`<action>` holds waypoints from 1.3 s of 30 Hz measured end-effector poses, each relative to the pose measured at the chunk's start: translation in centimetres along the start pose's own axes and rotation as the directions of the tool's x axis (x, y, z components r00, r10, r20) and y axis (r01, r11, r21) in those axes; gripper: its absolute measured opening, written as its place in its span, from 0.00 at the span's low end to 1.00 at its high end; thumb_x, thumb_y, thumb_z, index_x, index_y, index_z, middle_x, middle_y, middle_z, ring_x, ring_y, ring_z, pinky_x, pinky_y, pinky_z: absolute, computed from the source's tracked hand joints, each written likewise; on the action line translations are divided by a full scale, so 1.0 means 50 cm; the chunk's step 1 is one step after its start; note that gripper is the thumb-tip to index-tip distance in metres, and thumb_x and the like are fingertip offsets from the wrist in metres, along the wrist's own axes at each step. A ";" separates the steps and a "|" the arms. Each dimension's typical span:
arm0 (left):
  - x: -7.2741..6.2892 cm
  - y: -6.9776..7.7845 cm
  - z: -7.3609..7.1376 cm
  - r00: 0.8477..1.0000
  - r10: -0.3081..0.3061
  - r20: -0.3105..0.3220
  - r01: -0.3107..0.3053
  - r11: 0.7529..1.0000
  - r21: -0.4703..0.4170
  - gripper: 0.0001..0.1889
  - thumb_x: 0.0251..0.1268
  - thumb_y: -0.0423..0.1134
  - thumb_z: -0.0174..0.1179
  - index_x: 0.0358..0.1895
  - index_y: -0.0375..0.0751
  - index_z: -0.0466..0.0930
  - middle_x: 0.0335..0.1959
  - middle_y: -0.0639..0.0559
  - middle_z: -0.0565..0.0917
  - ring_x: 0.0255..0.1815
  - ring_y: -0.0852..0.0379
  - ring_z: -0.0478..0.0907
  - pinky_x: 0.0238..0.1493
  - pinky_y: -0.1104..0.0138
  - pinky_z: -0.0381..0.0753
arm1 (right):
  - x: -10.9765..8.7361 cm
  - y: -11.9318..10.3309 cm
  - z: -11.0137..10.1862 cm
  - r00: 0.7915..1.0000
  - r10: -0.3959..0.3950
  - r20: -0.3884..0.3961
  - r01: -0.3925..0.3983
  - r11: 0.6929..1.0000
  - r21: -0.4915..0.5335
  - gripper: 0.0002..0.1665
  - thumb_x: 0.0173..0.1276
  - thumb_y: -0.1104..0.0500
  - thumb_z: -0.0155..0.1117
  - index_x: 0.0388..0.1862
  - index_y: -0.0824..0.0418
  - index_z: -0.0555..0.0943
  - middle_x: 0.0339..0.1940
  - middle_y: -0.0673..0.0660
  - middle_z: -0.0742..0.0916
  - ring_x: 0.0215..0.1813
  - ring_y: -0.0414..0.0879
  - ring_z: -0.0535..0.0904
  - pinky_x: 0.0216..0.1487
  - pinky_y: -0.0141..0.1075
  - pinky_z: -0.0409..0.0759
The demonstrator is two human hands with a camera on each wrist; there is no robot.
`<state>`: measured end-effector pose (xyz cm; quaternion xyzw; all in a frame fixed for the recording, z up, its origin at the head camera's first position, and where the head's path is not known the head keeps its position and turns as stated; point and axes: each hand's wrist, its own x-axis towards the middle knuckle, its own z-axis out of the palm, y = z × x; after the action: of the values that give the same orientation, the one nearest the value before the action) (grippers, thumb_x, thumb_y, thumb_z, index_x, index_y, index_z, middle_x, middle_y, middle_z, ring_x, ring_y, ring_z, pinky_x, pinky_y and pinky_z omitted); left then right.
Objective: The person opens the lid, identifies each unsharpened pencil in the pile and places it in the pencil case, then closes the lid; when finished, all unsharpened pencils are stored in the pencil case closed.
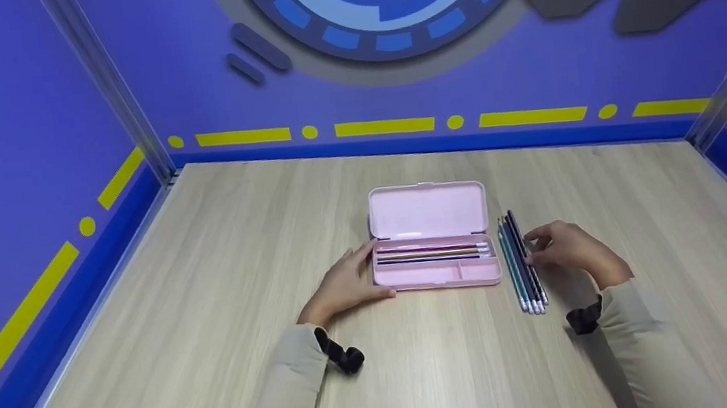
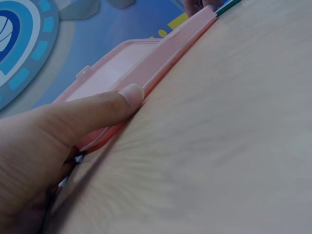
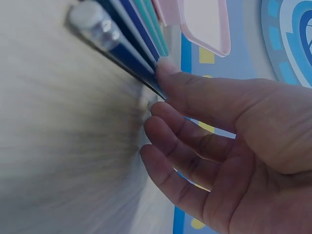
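Observation:
An open pink pencil case [image 1: 416, 276] lies on the table with its lid raised at the back. Several pencils [image 1: 431, 255] rest lengthwise in its long rear compartment. My left hand [image 1: 344, 284] holds the case's left end, the thumb along the front wall and the fingers behind. Right of the case, a bunch of dark and teal pencils [image 1: 514, 265] lies side by side, eraser ends toward me. My right hand [image 1: 570, 247] pinches the rightmost dark pencil [image 3: 131, 61] with thumb and index finger; its other fingers are loosely bent near the table.
The case's front part has a long bare compartment and a small one [image 1: 478, 268] at the right. A wood-grain table [image 1: 210, 303] carries everything. Blue printed panels [image 1: 393, 105] stand along its back and sides. Each wrist wears a black strap [image 1: 343, 355].

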<state>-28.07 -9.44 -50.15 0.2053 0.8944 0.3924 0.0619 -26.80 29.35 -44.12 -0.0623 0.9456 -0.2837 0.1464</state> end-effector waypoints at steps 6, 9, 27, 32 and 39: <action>0.002 0.000 -0.001 1.000 -0.001 0.003 0.001 1.000 0.005 0.56 0.41 0.58 0.75 0.76 0.52 0.54 0.75 0.48 0.61 0.75 0.37 0.53 0.75 0.48 0.53 | -0.001 0.003 0.000 1.000 -0.008 -0.013 0.009 1.000 0.023 0.31 0.60 0.61 0.68 0.58 0.79 0.73 0.41 0.71 0.85 0.40 0.52 0.81 0.42 0.44 0.80; 0.003 0.001 -0.001 1.000 -0.006 0.002 0.006 1.000 0.004 0.55 0.40 0.58 0.75 0.76 0.53 0.55 0.74 0.47 0.62 0.75 0.37 0.53 0.75 0.47 0.54 | -0.004 0.004 0.002 0.999 -0.017 -0.031 0.018 1.000 0.018 0.31 0.59 0.61 0.68 0.56 0.80 0.73 0.42 0.74 0.85 0.40 0.53 0.83 0.41 0.44 0.82; 0.002 0.000 -0.001 0.999 -0.032 0.003 0.032 0.999 -0.007 0.56 0.39 0.58 0.76 0.75 0.54 0.55 0.74 0.47 0.62 0.76 0.37 0.52 0.75 0.46 0.53 | -0.002 0.012 0.010 0.997 0.053 -0.051 -0.048 0.993 0.104 0.30 0.61 0.66 0.60 0.61 0.80 0.69 0.36 0.66 0.84 0.25 0.42 0.77 0.25 0.34 0.78; 0.000 0.001 -0.002 0.999 -0.032 0.004 0.032 0.999 -0.012 0.56 0.39 0.58 0.76 0.76 0.53 0.55 0.75 0.48 0.61 0.76 0.36 0.50 0.75 0.46 0.51 | -0.002 0.011 0.006 0.997 0.051 -0.056 -0.044 0.992 0.119 0.31 0.61 0.67 0.59 0.63 0.79 0.68 0.38 0.67 0.84 0.25 0.42 0.77 0.26 0.34 0.80; -0.001 0.000 -0.001 1.000 -0.017 0.001 0.017 1.000 -0.004 0.55 0.40 0.58 0.75 0.75 0.53 0.55 0.75 0.49 0.62 0.75 0.36 0.53 0.75 0.46 0.54 | -0.004 0.005 -0.006 0.996 0.008 -0.088 0.003 0.992 0.128 0.30 0.63 0.66 0.57 0.63 0.77 0.69 0.43 0.72 0.83 0.28 0.43 0.79 0.29 0.37 0.84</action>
<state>-28.04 -9.46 -50.12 0.1978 0.8953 0.3936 0.0662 -26.70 29.76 -43.94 -0.0391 0.9311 -0.3462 0.1083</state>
